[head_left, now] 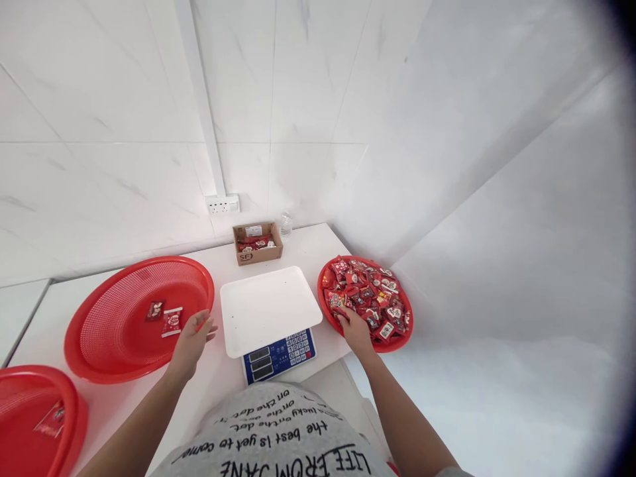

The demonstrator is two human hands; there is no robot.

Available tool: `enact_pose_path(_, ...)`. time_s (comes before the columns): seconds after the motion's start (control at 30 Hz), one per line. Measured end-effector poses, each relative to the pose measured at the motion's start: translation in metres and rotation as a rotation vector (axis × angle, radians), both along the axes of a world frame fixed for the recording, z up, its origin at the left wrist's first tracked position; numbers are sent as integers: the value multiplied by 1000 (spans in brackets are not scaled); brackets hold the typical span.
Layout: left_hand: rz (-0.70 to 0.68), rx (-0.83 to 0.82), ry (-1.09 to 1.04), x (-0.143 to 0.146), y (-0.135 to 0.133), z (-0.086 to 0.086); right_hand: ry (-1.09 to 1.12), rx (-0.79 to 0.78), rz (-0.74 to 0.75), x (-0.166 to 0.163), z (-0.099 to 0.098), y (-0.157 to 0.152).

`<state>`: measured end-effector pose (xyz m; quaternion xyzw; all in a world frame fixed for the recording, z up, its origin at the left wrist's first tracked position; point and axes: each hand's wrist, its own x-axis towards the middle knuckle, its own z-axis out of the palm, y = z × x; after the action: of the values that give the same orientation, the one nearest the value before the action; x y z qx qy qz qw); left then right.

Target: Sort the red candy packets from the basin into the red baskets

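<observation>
At the far left edge, well away from both hands, a red basket holds one red packet. Next to it lies a large red mesh basket. Two wrapped sweets rest on its mesh, a dark red one and a red-and-white one, just beyond the fingertips of the left hand. That hand hovers over the basket's near right rim with its fingers loosely spread, and nothing can be seen in it.

Between the two hands stands a digital scale with an empty white platter and a blue keypad facing the person. Farther back on the white table, beyond the scale, sit a small cardboard box with red packets inside and a clear bottle.

The right hand reaches into the near left side of a round red tray. Its fingers are buried in the heap of red sweet packets, which spreads away from the hand to its far right. I cannot tell whether the fingers have closed on one.
</observation>
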<state>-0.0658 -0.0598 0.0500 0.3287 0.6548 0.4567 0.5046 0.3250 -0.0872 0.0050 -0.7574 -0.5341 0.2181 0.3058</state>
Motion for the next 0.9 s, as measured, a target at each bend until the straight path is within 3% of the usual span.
enact_pose_path(0.13, -106, 0, 28, 12, -2, -2, 209, 77, -87, -30, 17, 18)
enact_pose_path(0.2, -149, 21, 39, 21, -2, -3, 399, 62, 27, -52, 24, 29)
enact_pose_path(0.27, -181, 42, 51, 28, -2, -3, 439, 66, 132, -67, 27, 40)
enact_pose_path(0.4, -246, 72, 112, 35, -6, -6, -16, 74, 168, -58, 23, 53)
enact_pose_path(0.5, -294, 54, 150, 34, -11, -10, -298, -89, 127, -34, 15, 53)
enact_pose_path(0.73, -323, 19, 209, 30, -17, -9, -641, -352, 182, -6, 19, 39)
enact_pose_path(0.9, -352, 14, 236, 27, -17, -9, -691, -414, 242, -5, 30, 44)
